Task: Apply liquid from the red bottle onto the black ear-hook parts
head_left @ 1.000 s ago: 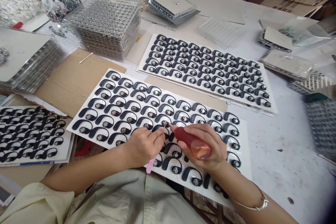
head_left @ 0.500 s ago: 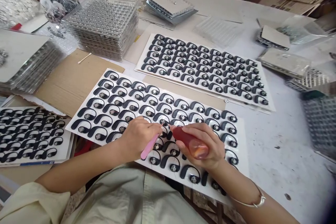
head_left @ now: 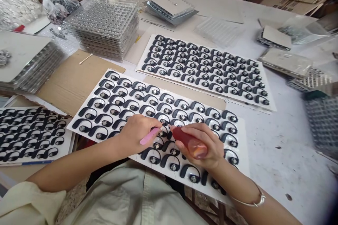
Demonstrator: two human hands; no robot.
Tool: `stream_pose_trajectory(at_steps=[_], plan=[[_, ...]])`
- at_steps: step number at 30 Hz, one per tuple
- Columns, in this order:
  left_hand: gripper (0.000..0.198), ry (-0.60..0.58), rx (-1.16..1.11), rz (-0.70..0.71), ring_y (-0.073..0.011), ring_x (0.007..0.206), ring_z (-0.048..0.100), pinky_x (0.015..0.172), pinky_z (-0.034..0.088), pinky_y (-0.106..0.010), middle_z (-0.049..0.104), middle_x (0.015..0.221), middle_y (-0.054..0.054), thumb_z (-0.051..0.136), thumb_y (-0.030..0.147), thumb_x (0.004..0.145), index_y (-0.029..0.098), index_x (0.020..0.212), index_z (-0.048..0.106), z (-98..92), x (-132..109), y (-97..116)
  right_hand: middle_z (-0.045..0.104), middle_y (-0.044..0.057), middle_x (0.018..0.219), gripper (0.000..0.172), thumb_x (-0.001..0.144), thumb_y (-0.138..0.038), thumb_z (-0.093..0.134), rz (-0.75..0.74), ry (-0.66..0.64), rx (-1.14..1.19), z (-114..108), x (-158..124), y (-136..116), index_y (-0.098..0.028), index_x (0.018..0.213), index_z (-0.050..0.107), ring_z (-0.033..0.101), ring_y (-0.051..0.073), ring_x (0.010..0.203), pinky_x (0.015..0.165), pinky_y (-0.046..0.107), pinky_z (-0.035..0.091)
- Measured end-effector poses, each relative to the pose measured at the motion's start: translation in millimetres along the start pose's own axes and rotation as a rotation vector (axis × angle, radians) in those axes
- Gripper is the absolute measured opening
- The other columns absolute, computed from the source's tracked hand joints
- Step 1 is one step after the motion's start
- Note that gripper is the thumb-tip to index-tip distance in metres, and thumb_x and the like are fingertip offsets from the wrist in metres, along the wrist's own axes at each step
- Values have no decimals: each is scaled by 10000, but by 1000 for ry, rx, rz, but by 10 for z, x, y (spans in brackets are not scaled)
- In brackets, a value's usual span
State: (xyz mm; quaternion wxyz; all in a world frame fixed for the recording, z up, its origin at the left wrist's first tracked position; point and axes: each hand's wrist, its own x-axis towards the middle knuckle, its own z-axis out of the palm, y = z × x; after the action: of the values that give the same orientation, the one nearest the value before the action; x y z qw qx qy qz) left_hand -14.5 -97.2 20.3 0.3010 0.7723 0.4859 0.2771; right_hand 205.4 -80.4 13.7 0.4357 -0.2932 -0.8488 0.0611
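Observation:
A white sheet (head_left: 244, 154) in front of me carries rows of black ear-hook pieces (head_left: 116, 100) with round metal centres. My left hand (head_left: 136, 133) is closed in a pinch on a thin pink stick (head_left: 150, 136), whose tip points at a piece near the sheet's middle. My right hand (head_left: 204, 146) is wrapped around a small red-orange squeeze bottle (head_left: 188, 142), its nozzle aimed left at the same spot. The two hands almost meet over the sheet. A thin bracelet (head_left: 253, 202) sits on my right wrist.
A second full sheet (head_left: 206, 68) lies farther back, a third (head_left: 29, 135) at the left edge. Stacked clear blister trays (head_left: 104, 26) stand at the back left beside brown cardboard (head_left: 76, 77) with a cotton swab (head_left: 86, 58). More trays and bags crowd the right side (head_left: 290, 63).
The pink stick has swung up from pointing toward my body to lying nearly level in my left fingers. Both hands have edged slightly toward the sheet's middle.

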Motion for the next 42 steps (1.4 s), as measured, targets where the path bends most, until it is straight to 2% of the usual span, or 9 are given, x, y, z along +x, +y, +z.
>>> stream_pose_trajectory(at_steps=[7,13,22,28,32,36,42], plan=[[185,-27,-120,-75,-203,797,706,736,544,-285,746,895,-42,585,245,849,174,930,735,-43,47,-34,623,82,799,312,745,-221,712,-26,14,38,8,0,-1,-132,1020,594,606,149,670,514,255,552],[174,-29,-139,-126,-178,703,703,660,538,-252,750,835,-26,628,280,827,191,916,748,-43,82,-101,627,77,793,302,750,-230,711,-30,6,21,6,-6,8,-140,1015,596,605,150,673,516,258,552],[165,-47,-201,-189,-177,704,701,690,548,-249,750,837,-42,652,282,803,182,882,758,-69,113,-99,642,77,798,322,728,-221,723,-19,4,21,9,-16,5,-149,1018,606,618,162,669,527,269,550],[166,-78,-203,-207,-180,719,698,685,545,-246,748,826,-40,656,263,800,187,907,757,-109,135,-86,646,66,799,327,736,-234,716,-19,-4,32,9,-18,2,-176,1036,603,619,165,662,517,279,549],[162,-102,-197,-160,-176,738,693,708,534,-249,746,837,-39,641,240,808,181,905,756,-141,157,-85,642,69,807,330,731,-224,720,2,-7,47,13,-33,22,-169,1034,604,611,164,669,520,280,539],[156,-130,-189,-159,-164,708,676,651,508,-234,738,801,-35,634,232,815,178,894,757,-189,189,-65,631,68,812,303,742,-231,709,54,14,72,14,-45,67,-170,1020,603,597,169,684,529,292,525],[112,-158,-199,-202,-117,550,595,516,423,-201,696,650,-4,651,184,778,174,805,760,-239,250,-37,633,63,797,271,747,-221,702,83,33,95,5,-25,91,-166,993,604,600,176,686,545,306,519]])
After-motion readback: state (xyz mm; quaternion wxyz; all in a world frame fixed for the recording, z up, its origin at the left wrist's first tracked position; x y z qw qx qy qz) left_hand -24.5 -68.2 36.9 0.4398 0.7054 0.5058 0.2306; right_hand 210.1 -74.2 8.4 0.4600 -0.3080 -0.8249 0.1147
